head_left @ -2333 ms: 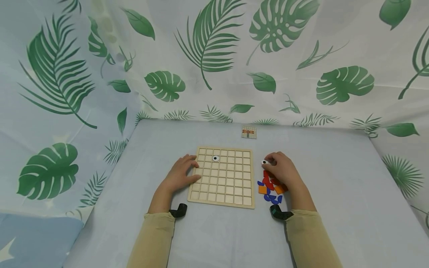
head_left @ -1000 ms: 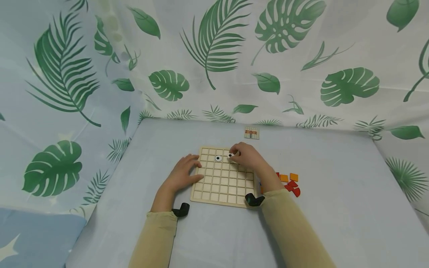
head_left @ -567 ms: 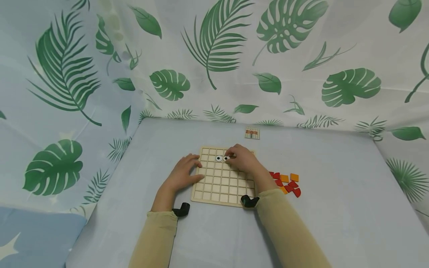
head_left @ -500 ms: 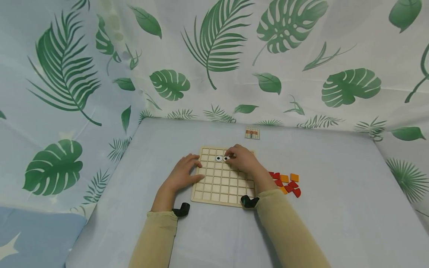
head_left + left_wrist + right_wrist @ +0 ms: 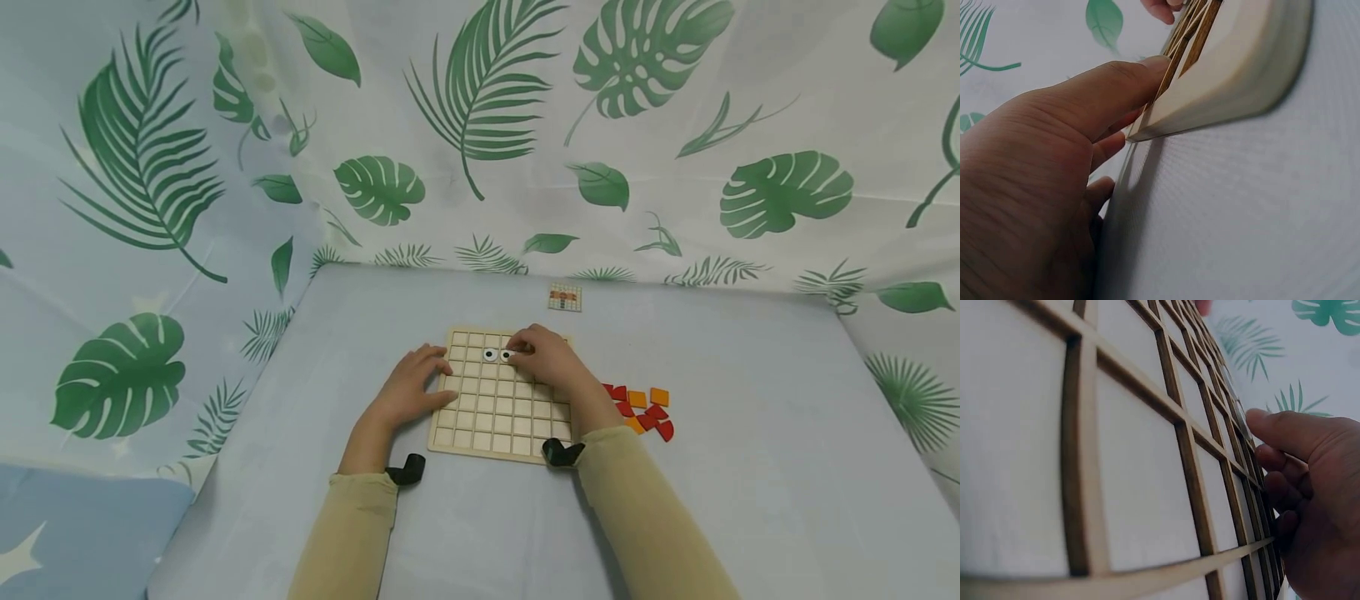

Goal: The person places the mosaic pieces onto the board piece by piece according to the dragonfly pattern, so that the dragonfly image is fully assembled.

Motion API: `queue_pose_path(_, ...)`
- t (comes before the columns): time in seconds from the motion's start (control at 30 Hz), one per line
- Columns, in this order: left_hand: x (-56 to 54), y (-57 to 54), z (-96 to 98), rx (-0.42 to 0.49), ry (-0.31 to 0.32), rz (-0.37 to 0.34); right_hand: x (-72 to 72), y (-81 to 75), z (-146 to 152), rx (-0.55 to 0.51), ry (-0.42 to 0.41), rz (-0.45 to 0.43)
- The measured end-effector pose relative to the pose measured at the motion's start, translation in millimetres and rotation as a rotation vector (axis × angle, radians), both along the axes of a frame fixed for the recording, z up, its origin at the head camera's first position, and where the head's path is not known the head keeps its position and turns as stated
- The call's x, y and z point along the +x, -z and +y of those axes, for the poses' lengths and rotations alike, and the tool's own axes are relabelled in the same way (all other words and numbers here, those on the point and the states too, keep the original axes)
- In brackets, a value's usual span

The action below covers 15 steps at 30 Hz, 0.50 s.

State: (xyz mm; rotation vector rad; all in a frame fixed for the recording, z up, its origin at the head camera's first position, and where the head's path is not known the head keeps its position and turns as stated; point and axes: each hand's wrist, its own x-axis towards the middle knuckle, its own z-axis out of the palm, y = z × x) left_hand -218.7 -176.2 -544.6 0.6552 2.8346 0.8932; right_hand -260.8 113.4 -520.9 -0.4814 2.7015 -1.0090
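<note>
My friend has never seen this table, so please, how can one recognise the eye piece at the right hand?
Find the wooden grid board, then its second row from the far edge. There, beside the untouched left eye piece, the white right eye piece is the one the right hand touches.

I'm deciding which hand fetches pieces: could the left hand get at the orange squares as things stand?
Probably not easily: the left hand rests on the left edge of the gridded board, and the right forearm lies between it and the orange squares. It would likely have to cross that arm.
</note>
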Motion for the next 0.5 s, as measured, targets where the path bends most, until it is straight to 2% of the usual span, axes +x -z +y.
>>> queue_pose_path(0.17, 0.3, 0.1, 0.1, -0.001, 0.0, 0.007, 1.5, -0.2, 1.4, -0.027, 0.007, -0.01)
queue_pose_path(0.5, 0.9, -0.8, -0.1, 0.011, 0.0, 0.001, 2.1, 1.4, -1.4, -0.007, 0.032, -0.016)
